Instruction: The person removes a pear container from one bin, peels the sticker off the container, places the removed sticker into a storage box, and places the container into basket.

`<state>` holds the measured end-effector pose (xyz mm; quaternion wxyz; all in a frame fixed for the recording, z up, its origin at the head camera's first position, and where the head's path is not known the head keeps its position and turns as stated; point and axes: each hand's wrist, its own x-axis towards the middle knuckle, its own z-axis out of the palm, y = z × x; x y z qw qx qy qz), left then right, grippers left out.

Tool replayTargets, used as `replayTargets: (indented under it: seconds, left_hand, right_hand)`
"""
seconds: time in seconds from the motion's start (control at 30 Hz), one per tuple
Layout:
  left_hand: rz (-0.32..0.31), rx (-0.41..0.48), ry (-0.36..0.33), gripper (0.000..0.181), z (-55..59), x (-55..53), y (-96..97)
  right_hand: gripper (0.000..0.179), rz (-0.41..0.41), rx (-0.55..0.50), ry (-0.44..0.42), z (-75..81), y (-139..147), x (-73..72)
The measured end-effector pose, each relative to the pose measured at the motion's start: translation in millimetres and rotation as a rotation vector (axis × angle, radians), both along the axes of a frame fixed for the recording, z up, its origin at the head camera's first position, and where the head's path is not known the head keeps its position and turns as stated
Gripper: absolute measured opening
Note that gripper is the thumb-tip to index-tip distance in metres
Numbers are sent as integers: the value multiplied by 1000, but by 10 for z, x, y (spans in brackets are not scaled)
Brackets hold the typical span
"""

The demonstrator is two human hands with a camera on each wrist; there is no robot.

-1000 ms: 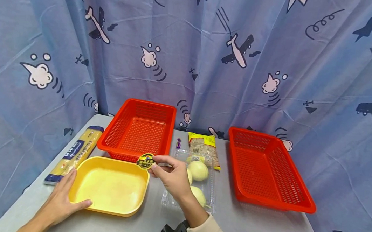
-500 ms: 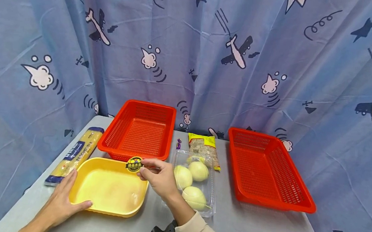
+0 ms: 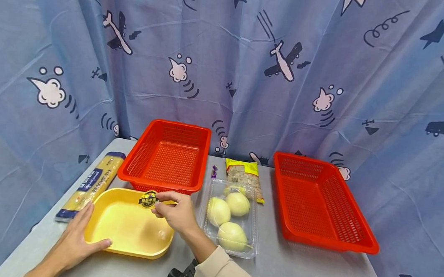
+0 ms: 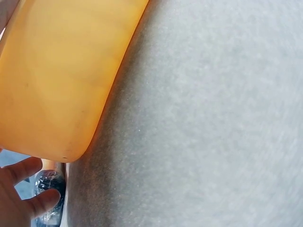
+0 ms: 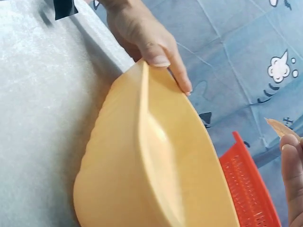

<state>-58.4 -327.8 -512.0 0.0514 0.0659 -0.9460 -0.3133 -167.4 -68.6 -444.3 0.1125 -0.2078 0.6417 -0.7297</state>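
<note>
My right hand [image 3: 176, 211] pinches a round black-and-gold fruit label [image 3: 148, 199] between thumb and fingertips. It holds the label over the far right part of a yellow plastic basin [image 3: 127, 225]; the right wrist view shows the label [image 5: 280, 126] nearly edge-on. Around the basin's near left corner my left hand [image 3: 70, 237] lies with fingers and thumb spread. Its thumb rests on the near rim and its straight fingers lie along the left side. From the left wrist, the basin's outer wall [image 4: 61, 80] fills the upper left, with two fingertips [image 4: 45, 201] below.
Behind the basin stands a red basket [image 3: 164, 152]; another red basket [image 3: 316, 206] is at right. A noodle pack [image 3: 91, 186] lies left. Right of my right hand are a clear box [image 3: 252, 240] of pale round fruit, a yellow-topped bag [image 3: 244, 173] and a purple candy [image 3: 214, 171].
My right hand has moved left with the label, from the basin's right edge to over its inside. The clear fruit box shows more fully. My left hand stays at the corner.
</note>
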Motion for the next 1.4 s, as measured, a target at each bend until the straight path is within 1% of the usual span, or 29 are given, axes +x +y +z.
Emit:
replayTargets:
  seconds: [0.07, 0.13, 0.27, 0.57, 0.8, 1.1, 1.17, 1.33, 1.4]
  left_hand:
    - [3, 0, -3, 125, 3, -1, 0]
    - [10, -2, -21, 125, 8, -5, 4]
    - [17, -8, -35, 125, 12, -5, 11]
    - [13, -6, -5, 123, 5, 0, 16]
    - [20, -10, -22, 125, 7, 5, 14]
    - [5, 11, 31, 123, -9, 18, 18]
    - [5, 15, 32, 123, -7, 18, 19]
    - [18, 20, -7, 124, 12, 3, 18]
    - [17, 22, -9, 124, 13, 0, 17]
  right_hand:
    - [20, -4, 26, -6, -22, -48, -11]
    - [20, -2, 43, -15, -45, -92, -21]
    - [20, -4, 56, -40, -87, -183, -23]
    - [18, -45, 109, -87, -160, -395, -28]
    - [18, -38, 124, -123, -239, -519, -5]
    - [18, -91, 185, -124, -333, -653, 13]
    - [17, -100, 199, -125, -361, -673, 14]
    - [18, -122, 243, -128, -422, -716, 24]
    - [18, -130, 272, -129, -440, -725, 32]
